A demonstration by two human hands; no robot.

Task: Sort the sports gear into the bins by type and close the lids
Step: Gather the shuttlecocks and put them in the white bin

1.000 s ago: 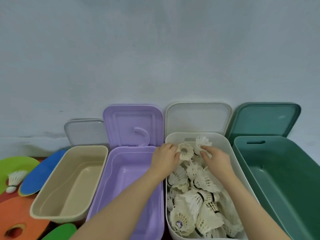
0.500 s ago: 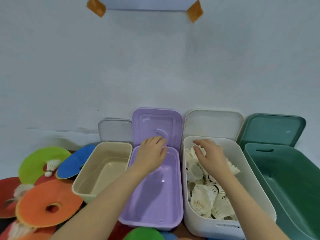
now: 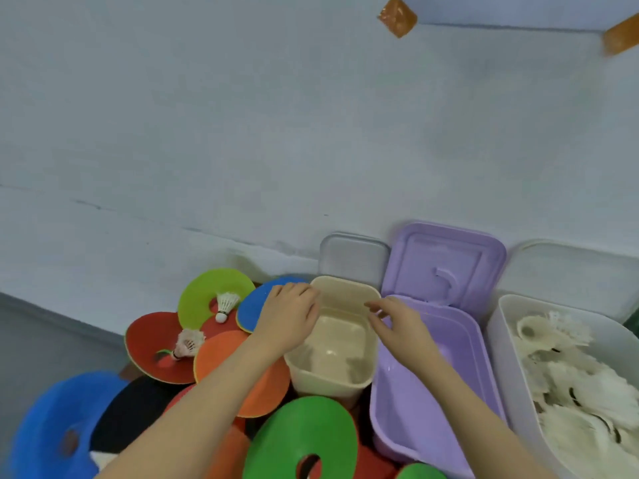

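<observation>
- Two bare hands reached forward over a row of open bins set against a pale wall.
- The left hand (image 3: 288, 319) lay over the left rim of the beige bin (image 3: 332, 382), palm down, its fingers (image 3: 304, 292) loosely bent and holding nothing; whether they touched the rim I could not tell.
- The right hand (image 3: 397, 323) hovered over the border between the beige bin and the purple bin (image 3: 415, 426), its fingers (image 3: 375, 305) spread and relaxed, grasping nothing.
- The beige bin showed a bare inside, and its grey lid (image 3: 352, 257) leaned against the wall behind it.
- The purple bin stood just right of the beige one, with its purple lid (image 3: 446, 267) upright behind it.
- Farther right, the white bin (image 3: 498, 357) held a heap of white shuttlecocks (image 3: 581, 385), and a white lid (image 3: 574, 267) leaned behind it.
- Left of the bins lay a pile of overlapping flat discs: a lime disc (image 3: 200, 295), a red disc (image 3: 152, 344), an orange disc (image 3: 266, 392), a blue disc (image 3: 250, 312) partly under the left hand, a larger blue disc (image 3: 45, 430) at the lower left, and a green disc (image 3: 304, 437) in front.
- One loose shuttlecock (image 3: 224, 305) rested on the lime disc, and another shuttlecock (image 3: 186, 345) rested on the red disc.
</observation>
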